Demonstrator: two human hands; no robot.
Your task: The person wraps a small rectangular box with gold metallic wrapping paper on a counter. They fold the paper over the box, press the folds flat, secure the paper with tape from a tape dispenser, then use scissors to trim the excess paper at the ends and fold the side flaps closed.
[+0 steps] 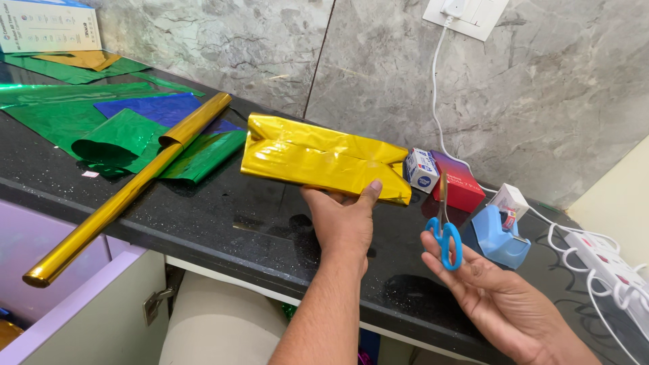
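Note:
My left hand (345,220) grips the lower edge of a box wrapped in shiny gold foil (318,157), held flat above the black counter with my thumb on its front face. My right hand (480,277) holds blue-handled scissors (444,233) by the handles, blades closed and pointing up, just to the right of the wrapped box. The two hands are a short way apart.
A gold foil roll (115,203) lies diagonally, overhanging the black speckled counter (230,216) edge. Green foil sheets (115,138) and blue foil (159,108) lie at left. A blue tape dispenser (500,236), red box (463,182), small white box (422,169) and white power strip (612,270) sit at right.

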